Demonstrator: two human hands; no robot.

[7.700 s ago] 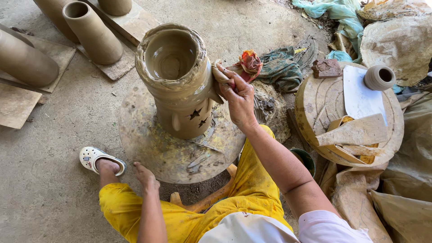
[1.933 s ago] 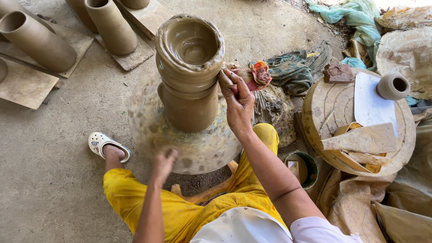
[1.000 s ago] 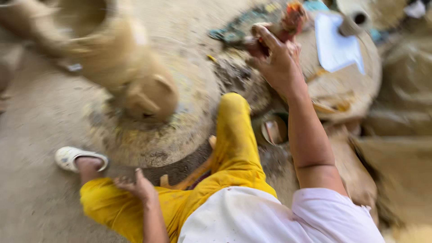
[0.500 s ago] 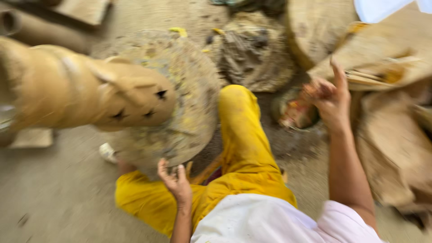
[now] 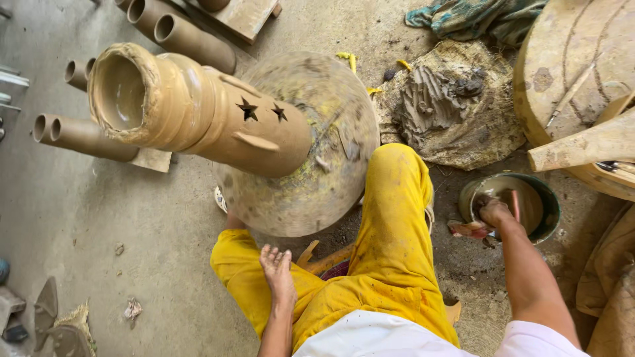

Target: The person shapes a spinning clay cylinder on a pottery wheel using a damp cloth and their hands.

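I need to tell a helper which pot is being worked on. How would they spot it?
Find the round clay-smeared wheel before the yellow-trousered knees. On it stands the tall pot, with a thick ragged rim. Unlike the plain tubes behind, it has star cut-outs.

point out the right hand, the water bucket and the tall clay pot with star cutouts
right hand (image 5: 495, 211), head view, on the back of the hand dipped into the bucket
water bucket (image 5: 549, 210), head view, on its green rim at the right
tall clay pot (image 5: 198, 112), head view, on its side wall left of the star cutouts
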